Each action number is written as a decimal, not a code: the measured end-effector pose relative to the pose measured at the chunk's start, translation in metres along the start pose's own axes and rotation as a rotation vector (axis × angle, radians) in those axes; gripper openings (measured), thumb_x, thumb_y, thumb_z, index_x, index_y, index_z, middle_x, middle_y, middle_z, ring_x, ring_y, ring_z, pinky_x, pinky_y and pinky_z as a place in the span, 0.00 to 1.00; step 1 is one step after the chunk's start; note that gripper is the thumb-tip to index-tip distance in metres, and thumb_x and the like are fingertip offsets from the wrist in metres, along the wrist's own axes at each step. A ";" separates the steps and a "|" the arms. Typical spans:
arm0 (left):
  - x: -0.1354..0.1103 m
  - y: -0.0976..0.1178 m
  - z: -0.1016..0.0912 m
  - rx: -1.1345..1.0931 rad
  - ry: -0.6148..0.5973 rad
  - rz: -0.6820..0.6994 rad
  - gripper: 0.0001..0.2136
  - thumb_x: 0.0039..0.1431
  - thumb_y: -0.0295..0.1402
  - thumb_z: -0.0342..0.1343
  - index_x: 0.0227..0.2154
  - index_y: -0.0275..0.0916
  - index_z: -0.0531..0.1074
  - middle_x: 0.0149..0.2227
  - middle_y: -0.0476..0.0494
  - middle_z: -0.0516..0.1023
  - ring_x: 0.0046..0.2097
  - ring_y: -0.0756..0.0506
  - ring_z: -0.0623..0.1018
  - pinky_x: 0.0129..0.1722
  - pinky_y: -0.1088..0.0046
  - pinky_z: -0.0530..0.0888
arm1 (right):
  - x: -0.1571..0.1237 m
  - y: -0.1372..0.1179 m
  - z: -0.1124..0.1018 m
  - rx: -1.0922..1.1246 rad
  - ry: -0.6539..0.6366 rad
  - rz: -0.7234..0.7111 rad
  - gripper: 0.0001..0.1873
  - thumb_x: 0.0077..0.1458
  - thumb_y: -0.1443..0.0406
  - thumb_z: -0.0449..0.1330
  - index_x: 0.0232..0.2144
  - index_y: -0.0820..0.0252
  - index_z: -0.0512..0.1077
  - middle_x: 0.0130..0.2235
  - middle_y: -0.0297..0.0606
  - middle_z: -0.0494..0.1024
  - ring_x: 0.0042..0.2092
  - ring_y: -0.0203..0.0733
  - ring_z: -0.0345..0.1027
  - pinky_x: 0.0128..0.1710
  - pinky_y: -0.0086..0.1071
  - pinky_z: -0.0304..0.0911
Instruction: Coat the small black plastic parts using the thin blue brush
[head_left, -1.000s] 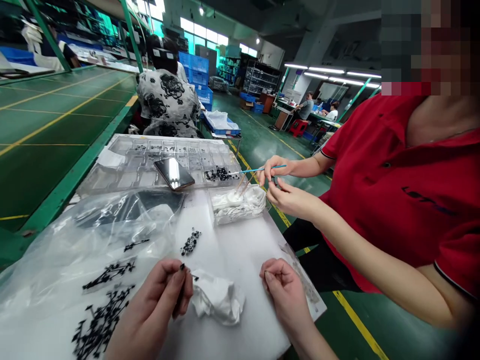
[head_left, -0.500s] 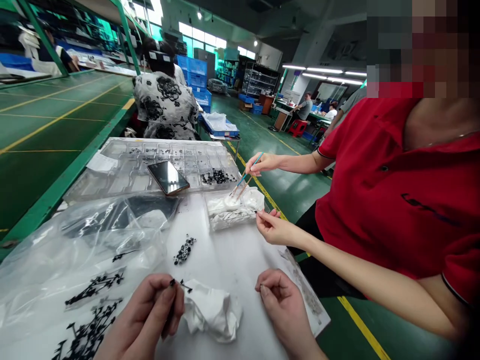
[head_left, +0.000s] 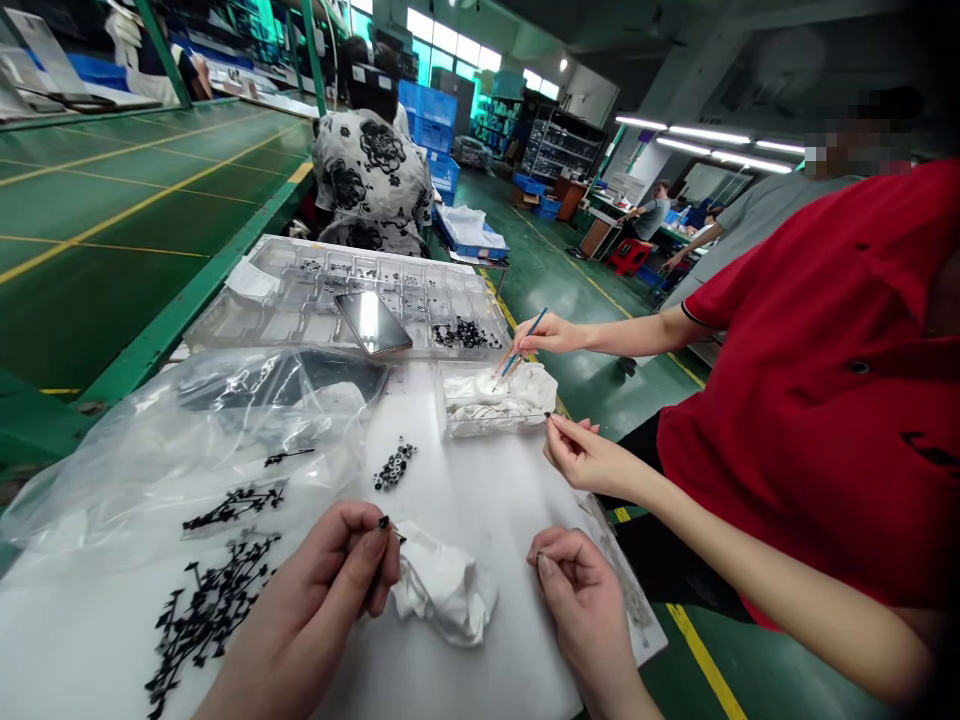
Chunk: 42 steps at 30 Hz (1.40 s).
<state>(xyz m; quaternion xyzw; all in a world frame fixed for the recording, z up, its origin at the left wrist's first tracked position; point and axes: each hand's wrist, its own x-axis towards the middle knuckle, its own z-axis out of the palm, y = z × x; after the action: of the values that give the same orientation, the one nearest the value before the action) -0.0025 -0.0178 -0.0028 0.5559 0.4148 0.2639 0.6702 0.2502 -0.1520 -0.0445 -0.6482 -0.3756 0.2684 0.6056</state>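
A: What do we hold in our left hand (head_left: pixel 322 590)?
B: Between thumb and forefinger, the fingers are pinching a small part (head_left: pixel 384 522), matte black and of angular shape. It is above the tabletop (head_left: pixel 409 400), near the edge of a white cloth (head_left: pixel 442 585). This cloth is soft and crumpled, with many folds.
A: And our right hand (head_left: pixel 585 600)?
B: There the thumb and the forefinger are pressed together, the other fingers curled. If some thin thing is between them, we cannot tell. This hand is to the right of the cloth, apart from it.
A: Which shapes do we find on our left side?
B: A tangled heap of black stems (head_left: pixel 206 605), thin like twigs, with wider ends. Behind it, a smaller bunch (head_left: pixel 236 505) of the same kind. Farther back spreads a clear plastic bag (head_left: pixel 180 420), wrinkled and shiny.
A: And in the middle?
B: We see a cluster of little round pieces (head_left: pixel 394 465), black and silvery, some like rings. Beyond them stands a clear box (head_left: pixel 491 428), with white crumpled fabric (head_left: pixel 532 382) inside. To its left is a transparent moulded tray (head_left: pixel 300 325) with many compartments; a glossy, flat phone (head_left: pixel 373 322) lies upon it. The co-worker (head_left: pixel 780 400) in the red shirt holds a slim blue stick (head_left: pixel 536 325) over the box.
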 end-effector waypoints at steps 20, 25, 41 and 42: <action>-0.006 0.017 0.011 -0.004 -0.009 -0.037 0.19 0.68 0.55 0.49 0.37 0.44 0.66 0.29 0.53 0.74 0.30 0.52 0.71 0.35 0.75 0.68 | 0.003 0.002 0.001 -0.007 -0.024 -0.135 0.05 0.63 0.64 0.64 0.34 0.54 0.72 0.35 0.39 0.76 0.35 0.40 0.74 0.33 0.31 0.71; -0.007 0.015 0.012 -0.030 0.008 -0.033 0.19 0.69 0.54 0.49 0.37 0.43 0.67 0.30 0.53 0.74 0.30 0.52 0.71 0.35 0.74 0.68 | 0.004 0.002 0.002 -0.010 -0.016 -0.153 0.05 0.63 0.64 0.64 0.34 0.55 0.72 0.34 0.40 0.76 0.34 0.41 0.74 0.31 0.32 0.71; -0.003 0.006 0.005 0.046 -0.076 -0.020 0.19 0.69 0.55 0.47 0.39 0.44 0.66 0.30 0.52 0.75 0.31 0.52 0.72 0.36 0.75 0.70 | 0.001 -0.003 0.002 -0.014 -0.005 -0.092 0.07 0.62 0.62 0.65 0.33 0.56 0.72 0.34 0.40 0.76 0.34 0.41 0.73 0.34 0.32 0.70; -0.004 0.008 0.006 0.036 -0.064 -0.028 0.19 0.69 0.56 0.47 0.39 0.44 0.66 0.30 0.53 0.74 0.31 0.52 0.72 0.36 0.75 0.69 | 0.001 -0.004 0.002 -0.016 -0.006 -0.085 0.07 0.62 0.62 0.65 0.32 0.57 0.72 0.34 0.40 0.76 0.34 0.40 0.73 0.34 0.32 0.71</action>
<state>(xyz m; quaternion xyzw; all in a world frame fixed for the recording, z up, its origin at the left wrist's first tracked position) 0.0017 -0.0226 0.0061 0.5702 0.4057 0.2289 0.6767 0.2484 -0.1497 -0.0411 -0.6356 -0.4071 0.2414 0.6100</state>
